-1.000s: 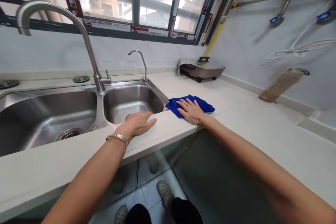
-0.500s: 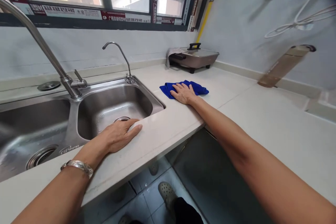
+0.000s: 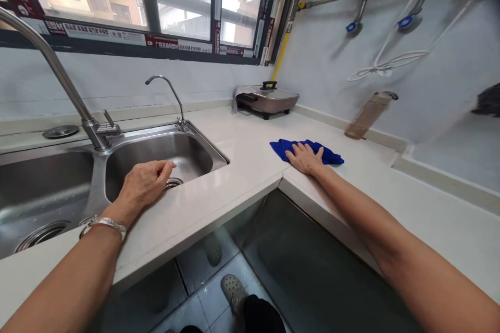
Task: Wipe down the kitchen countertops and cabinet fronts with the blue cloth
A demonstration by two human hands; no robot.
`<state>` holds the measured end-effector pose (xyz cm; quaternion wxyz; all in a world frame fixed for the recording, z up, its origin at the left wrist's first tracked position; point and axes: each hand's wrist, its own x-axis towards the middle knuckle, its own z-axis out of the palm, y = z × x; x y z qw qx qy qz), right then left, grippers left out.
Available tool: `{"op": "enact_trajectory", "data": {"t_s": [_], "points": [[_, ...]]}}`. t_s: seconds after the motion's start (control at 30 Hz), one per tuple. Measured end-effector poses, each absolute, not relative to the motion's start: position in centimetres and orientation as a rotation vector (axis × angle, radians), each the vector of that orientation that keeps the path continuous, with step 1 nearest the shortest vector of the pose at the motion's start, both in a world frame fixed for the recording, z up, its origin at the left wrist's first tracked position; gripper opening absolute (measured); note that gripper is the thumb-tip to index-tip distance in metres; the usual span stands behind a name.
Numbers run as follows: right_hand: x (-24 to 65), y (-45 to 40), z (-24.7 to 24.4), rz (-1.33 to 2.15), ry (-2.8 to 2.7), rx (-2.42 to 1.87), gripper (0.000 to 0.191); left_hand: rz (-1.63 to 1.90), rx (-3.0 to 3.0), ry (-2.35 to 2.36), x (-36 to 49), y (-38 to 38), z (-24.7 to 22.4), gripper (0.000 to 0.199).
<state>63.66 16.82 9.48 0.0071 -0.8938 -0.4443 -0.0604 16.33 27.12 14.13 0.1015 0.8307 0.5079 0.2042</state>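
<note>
A crumpled blue cloth (image 3: pixel 328 155) lies on the white countertop near its inner corner. My right hand (image 3: pixel 307 157) rests palm down on it, fingers spread and pressing on the fabric rather than wrapped round it. Over the front rim of the right sink basin (image 3: pixel 199 153), my left hand (image 3: pixel 146 182) is curled, thumb against the bent fingers, with nothing seen in it. A silver bracelet (image 3: pixel 103 223) circles the left wrist.
A tall faucet (image 3: pixel 91 127) and a thin curved tap (image 3: pixel 175 94) rise behind the double sink. The lidded electric pan (image 3: pixel 273 100) stands in the back corner, and a brown bottle (image 3: pixel 367 115) leans by the right wall.
My right hand and the blue cloth have moved right along the counter, past the inner corner. My left hand has lifted from lying flat and curled its fingers. The view has turned right.
</note>
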Motion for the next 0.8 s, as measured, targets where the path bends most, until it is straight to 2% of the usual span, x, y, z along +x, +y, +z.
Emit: {"op": "enact_trajectory", "data": {"t_s": [0.13, 0.3, 0.53, 0.67, 0.8], "points": [[63.0, 12.6, 9.4, -0.155, -1.48, -2.747, 0.076, 0.524, 2.376, 1.686, 14.9, 28.1, 13.6, 0.052], [61.7, 6.1, 9.2, -0.184, -1.662, -2.661, 0.071, 0.321, 2.494, 1.532, 14.4, 27.4, 13.6, 0.047], [58.8, -4.5, 8.7, -0.26, -1.851, -2.475, 0.066, 0.293, 2.514, 1.432, 13.5, 25.6, 14.6, 0.056], [57.5, -10.5, 8.5, -0.257, -1.88, -2.428, 0.071, 0.245, 2.449, 1.433, 13.3, 25.7, 14.6, 0.062], [58.1, -16.7, 7.8, -0.181, -1.769, -2.466, 0.063, 0.21, 2.4, 1.452, 13.2, 26.1, 14.5, 0.065]]}}
